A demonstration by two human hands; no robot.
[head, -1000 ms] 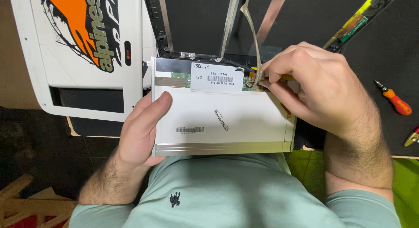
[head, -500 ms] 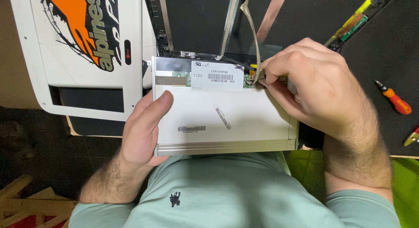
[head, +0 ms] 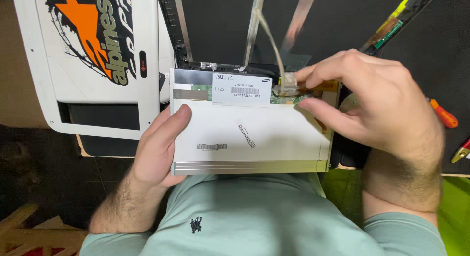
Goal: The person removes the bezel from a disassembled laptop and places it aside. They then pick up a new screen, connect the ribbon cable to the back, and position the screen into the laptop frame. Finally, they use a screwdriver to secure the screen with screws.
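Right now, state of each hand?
Left hand: gripping the left edge of the white display panel.
Right hand: fingertips pinched on the ribbon cable connector.

The white panel fills the middle, hemmed on its left edge by the left hand and at its top right corner by the right hand. A white laptop lid blocks the left side. Thin cables cross the dark desk above. An orange screwdriver lies at the right; between it and the cables the desk lies open.
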